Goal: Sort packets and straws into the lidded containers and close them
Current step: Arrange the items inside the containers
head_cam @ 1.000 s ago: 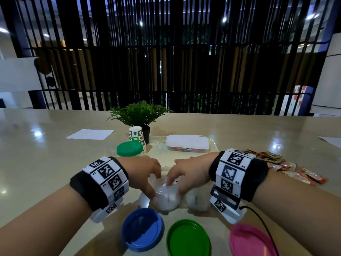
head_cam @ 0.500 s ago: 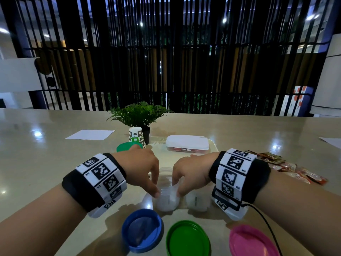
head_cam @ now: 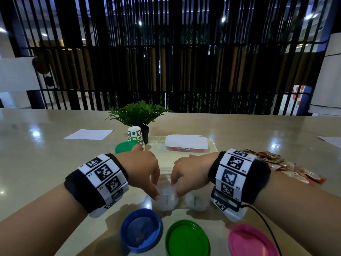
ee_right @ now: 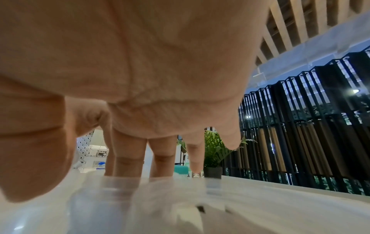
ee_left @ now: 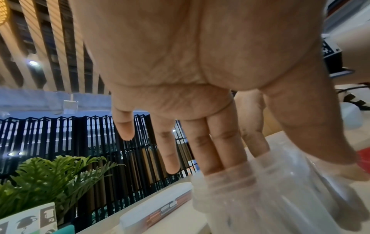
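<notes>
1. Here, from the head camera, the left hand (head_cam: 142, 169) and right hand (head_cam: 190, 174) meet over a clear container (head_cam: 166, 199) on the bench (head_cam: 46, 163), fingertips on its rim from both sides. A second clear container (head_cam: 196, 202) stands just beside it. A blue lid (head_cam: 141, 230), green lid (head_cam: 187, 239) and pink lid (head_cam: 252, 241) lie nearer; sauce packets (head_cam: 287, 168) lie far right; a white lidded box (head_cam: 186, 142) sits behind.
2. Only the left wrist camera shows this grip: thumb (ee_left: 312, 126) and two fingers (ee_left: 216, 147) pinching the container (ee_left: 280, 197).
3. The right wrist camera, blurred, shows fingers (ee_right: 128, 156) reaching down behind the rim, thumb (ee_right: 34, 158) in front.
4. Compared with a second ago, both wrists sit higher and the container stays put.
</notes>
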A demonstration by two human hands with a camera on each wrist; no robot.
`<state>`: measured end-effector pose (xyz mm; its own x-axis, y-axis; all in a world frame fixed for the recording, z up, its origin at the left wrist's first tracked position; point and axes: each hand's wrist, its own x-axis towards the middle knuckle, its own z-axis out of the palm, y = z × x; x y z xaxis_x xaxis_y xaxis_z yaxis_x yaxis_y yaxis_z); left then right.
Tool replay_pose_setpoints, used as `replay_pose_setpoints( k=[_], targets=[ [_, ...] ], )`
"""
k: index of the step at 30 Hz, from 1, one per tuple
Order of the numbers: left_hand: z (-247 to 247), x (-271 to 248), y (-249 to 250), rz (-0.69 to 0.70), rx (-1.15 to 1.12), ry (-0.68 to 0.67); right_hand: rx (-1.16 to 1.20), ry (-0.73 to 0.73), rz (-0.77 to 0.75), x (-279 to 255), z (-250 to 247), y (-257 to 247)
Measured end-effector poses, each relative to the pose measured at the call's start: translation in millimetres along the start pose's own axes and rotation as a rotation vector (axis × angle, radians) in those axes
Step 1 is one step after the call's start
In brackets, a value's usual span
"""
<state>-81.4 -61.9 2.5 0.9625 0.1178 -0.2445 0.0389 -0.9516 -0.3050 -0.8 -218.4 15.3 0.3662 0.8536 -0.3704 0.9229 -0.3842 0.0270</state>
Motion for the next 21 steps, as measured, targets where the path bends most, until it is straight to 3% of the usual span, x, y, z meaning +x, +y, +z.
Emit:
replay_pose_setpoints(
  k=[4,13,17,21],
  targets=[
    [1,1,13,0.054,0.039,-0.026,-0.012,-0.03,0.003,0,5,-4],
    [7,1,-1,0.096,0.006,0.063,0.078,-0.016,-0.028,-1,6,-2],
    [-5,-4,5,0.091,-0.043,0.211,0.174,0.163,-0.065,-3,2,1],
    [-3,-2,13,0.123,-0.051,0.187,0.127,0.243,0.021,-3,4,9]
  ],
)
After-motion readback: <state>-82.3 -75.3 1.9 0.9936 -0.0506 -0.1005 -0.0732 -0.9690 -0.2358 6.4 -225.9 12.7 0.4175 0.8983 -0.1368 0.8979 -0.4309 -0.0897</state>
